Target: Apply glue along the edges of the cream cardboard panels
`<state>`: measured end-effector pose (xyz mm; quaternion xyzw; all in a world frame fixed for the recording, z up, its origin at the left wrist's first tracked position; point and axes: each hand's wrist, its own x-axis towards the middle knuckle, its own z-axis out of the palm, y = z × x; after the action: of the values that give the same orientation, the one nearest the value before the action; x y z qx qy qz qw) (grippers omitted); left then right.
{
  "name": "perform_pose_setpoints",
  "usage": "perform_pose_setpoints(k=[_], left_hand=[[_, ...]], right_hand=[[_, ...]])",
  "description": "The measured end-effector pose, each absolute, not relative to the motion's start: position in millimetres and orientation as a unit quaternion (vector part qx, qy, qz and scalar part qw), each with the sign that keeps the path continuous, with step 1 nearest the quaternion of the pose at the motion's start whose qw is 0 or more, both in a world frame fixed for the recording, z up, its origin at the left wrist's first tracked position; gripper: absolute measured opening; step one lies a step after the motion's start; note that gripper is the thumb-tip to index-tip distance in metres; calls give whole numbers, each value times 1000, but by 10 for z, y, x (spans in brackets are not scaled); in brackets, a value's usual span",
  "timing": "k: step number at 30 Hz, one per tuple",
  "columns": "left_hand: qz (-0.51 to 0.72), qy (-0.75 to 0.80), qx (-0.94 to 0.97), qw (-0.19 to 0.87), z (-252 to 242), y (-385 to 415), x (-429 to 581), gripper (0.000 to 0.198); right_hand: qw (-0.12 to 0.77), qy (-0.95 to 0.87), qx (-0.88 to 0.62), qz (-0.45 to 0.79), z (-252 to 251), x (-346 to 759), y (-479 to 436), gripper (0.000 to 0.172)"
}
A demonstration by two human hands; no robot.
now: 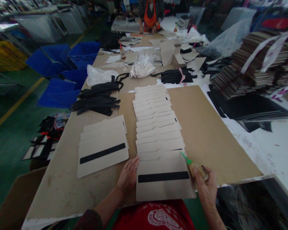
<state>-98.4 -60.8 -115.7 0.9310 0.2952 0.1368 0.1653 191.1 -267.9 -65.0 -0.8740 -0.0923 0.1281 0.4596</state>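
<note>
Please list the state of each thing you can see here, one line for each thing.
left hand, open, resting on front card's left edge
right hand, gripping bottle
bottle, tilted, green nozzle pointing toward front card
front card, flat, black strip across it
card row, overlapping, flat on board
black straps, piled loosely on table

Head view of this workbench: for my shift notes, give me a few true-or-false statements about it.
The right hand grips a squeeze bottle with a green nozzle: true.
The left hand is lifting a black strap: false, it touches the edge of a cream panel.
That panel carries a black strip: true.
The blue crates stand on the table: false, the blue crates are on the floor beside the table.
A co-worker in an orange apron stands at the table's far end: true.
</note>
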Motion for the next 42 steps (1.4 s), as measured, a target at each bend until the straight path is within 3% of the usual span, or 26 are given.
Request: perform_pose_setpoints(k=[8, 18, 42], left_hand=[[128, 296, 933, 160, -1140, -592, -982, 46], [132, 302, 930, 163, -1133, -598, -973, 46], [105, 322, 923, 185, -1121, -650, -960, 49]], right_hand=[[444, -198, -870, 83, -704, 1951, -2697, 46], [449, -208, -860, 123, -754, 1839, -2604, 50], [454, -376, -798, 123, -652, 1532, -2274, 34]])
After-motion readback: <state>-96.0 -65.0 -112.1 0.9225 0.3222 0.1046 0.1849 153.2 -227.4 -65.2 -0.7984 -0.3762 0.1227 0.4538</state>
